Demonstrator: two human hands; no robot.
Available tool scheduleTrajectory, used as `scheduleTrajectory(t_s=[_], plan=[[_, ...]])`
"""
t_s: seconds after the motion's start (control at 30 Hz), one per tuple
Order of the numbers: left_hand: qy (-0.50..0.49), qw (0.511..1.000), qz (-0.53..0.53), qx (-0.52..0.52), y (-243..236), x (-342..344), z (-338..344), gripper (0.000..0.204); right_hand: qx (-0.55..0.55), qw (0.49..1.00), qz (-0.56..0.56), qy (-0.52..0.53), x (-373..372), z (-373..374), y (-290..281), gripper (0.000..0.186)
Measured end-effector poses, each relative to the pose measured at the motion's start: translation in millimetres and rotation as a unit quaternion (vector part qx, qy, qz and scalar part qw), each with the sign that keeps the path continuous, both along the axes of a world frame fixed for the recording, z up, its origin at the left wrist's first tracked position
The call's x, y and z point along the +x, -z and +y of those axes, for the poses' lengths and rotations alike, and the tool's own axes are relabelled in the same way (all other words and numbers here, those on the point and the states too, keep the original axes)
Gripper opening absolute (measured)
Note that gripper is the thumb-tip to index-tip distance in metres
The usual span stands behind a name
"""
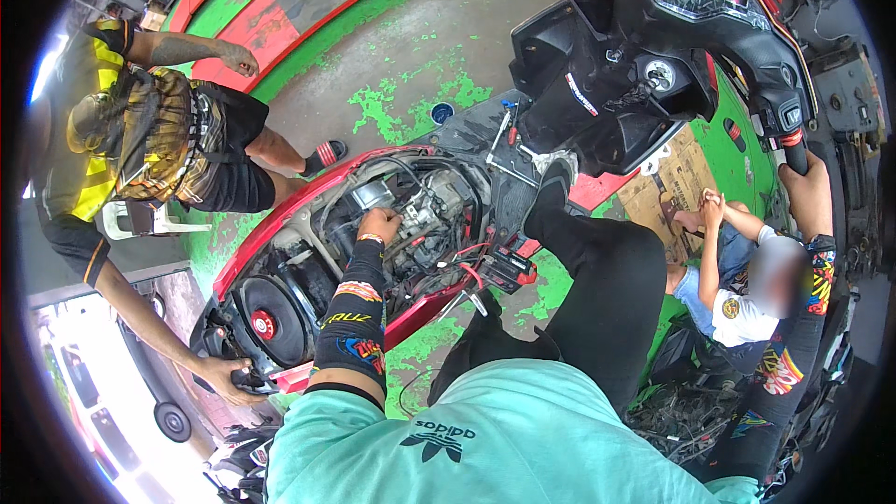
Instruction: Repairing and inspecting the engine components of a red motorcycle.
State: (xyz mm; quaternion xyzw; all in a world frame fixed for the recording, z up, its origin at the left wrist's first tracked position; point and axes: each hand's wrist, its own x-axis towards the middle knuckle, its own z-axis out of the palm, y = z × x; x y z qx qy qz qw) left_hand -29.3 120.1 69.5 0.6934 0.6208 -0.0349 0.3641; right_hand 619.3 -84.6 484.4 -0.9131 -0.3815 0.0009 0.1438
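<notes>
A red scooter with its seat area uncovered lies before me, its engine bay [411, 224] showing hoses, wires and metal parts. My left hand [378, 223] reaches down into this bay beside a silver metal part [371, 194]. Its fingers are curled and pressed together; what they pinch, if anything, is hidden. Far to the right, my right hand [808, 189] is wrapped around the black handlebar grip [794, 157]. Patterned dark sleeves cover both my forearms. A battery [507, 269] with red and black leads rests at the bay's right edge.
At the left a standing person [140, 131] rests one hand [233, 381] on the scooter's tail. Another person [747, 289] sits low at the right near cardboard [667, 182]. Tools [504, 145] lie on the footboard. A small blue-rimmed cup [442, 113] stands on the floor.
</notes>
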Motion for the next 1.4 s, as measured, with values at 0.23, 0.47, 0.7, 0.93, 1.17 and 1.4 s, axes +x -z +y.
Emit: scheduleTrajectory(t_s=[0.23,0.47,0.7,0.93,1.17,1.4], plan=[[0.004,1.000,-0.005,0.002,4,-2,0,0.030,-0.008,1.000,-0.022,-0.010,-8,3,-3,0.029],[-0.006,1.000,-0.013,-0.010,6,-2,0,0.029,-0.017,0.998,-0.062,-0.009,-17,6,-6,0.026],[-0.013,1.000,-0.006,-0.006,4,-1,-1,0.028,-0.023,0.998,-0.049,-0.012,-19,7,-10,0.029],[-0.004,1.000,-0.009,0.002,1,3,-1,0.029,-0.021,0.998,-0.064,-0.003,-19,4,-9,0.032],[-0.009,1.000,-0.013,0.005,4,-2,-3,0.029,-0.022,0.997,-0.080,0.002,-27,10,-9,0.031],[-0.002,1.000,-0.022,0.016,2,-2,-3,0.029,-0.030,0.996,-0.079,0.003,-25,9,-9,0.031]])
